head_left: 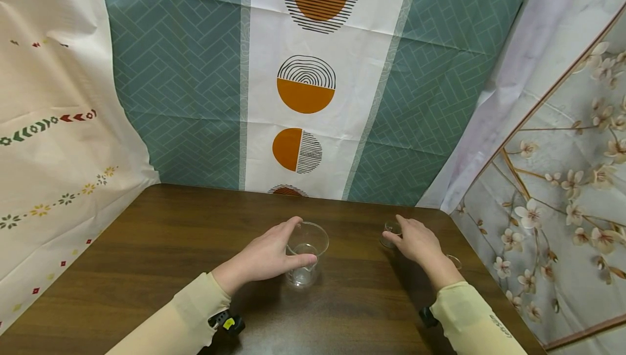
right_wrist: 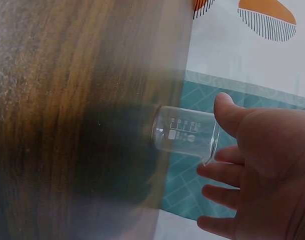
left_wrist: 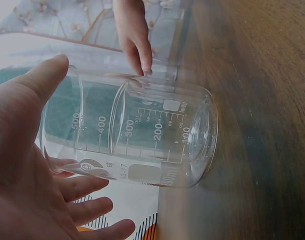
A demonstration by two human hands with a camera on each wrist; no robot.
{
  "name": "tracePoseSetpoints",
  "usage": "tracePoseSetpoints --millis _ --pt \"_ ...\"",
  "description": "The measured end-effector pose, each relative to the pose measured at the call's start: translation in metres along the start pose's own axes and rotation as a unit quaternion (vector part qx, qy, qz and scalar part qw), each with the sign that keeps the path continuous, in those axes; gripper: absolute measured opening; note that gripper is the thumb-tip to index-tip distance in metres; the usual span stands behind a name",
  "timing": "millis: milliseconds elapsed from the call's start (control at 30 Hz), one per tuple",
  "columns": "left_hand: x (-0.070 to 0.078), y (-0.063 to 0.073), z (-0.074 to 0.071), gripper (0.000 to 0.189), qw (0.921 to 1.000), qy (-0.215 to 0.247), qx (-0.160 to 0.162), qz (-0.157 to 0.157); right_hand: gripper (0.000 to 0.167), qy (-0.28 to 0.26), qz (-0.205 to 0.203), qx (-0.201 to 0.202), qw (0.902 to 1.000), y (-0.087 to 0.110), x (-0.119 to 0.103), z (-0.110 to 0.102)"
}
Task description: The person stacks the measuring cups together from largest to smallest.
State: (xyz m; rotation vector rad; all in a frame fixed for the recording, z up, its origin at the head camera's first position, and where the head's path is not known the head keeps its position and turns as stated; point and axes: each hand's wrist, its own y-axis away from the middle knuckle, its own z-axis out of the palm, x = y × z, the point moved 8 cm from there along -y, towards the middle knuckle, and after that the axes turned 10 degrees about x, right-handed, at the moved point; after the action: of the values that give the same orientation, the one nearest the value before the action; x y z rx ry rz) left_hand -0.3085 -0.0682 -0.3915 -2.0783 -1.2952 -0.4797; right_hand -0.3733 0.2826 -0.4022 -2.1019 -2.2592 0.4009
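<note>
My left hand grips a clear glass beaker by its rim, thumb in front and fingers behind. In the left wrist view, the large beaker bears a white scale up to 500, and a smaller beaker with its own scale sits nested inside it. Farther right, my right hand has its thumb and fingers around the rim of a small glass beaker. That small beaker stands on the wooden table with its spout by the fingers, while the other fingers stay extended.
The brown wooden table runs back to a patterned curtain. Another round glass rim shows partly behind the right wrist. Floral cloth borders the right side, and cream cloth hangs at the left.
</note>
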Motion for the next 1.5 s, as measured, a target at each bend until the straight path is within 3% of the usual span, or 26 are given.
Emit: tracePoseSetpoints --millis 700,1500 --pt "0.0001 0.0 -0.0002 0.099 1.0 -0.001 0.001 -0.002 0.068 0.007 0.015 -0.014 0.9998 -0.0009 0.0041 0.0041" --pt "-0.001 -0.0004 0.0002 0.099 1.0 -0.002 0.002 0.005 0.064 -0.015 0.004 0.005 0.9999 -0.0006 0.002 0.0037"
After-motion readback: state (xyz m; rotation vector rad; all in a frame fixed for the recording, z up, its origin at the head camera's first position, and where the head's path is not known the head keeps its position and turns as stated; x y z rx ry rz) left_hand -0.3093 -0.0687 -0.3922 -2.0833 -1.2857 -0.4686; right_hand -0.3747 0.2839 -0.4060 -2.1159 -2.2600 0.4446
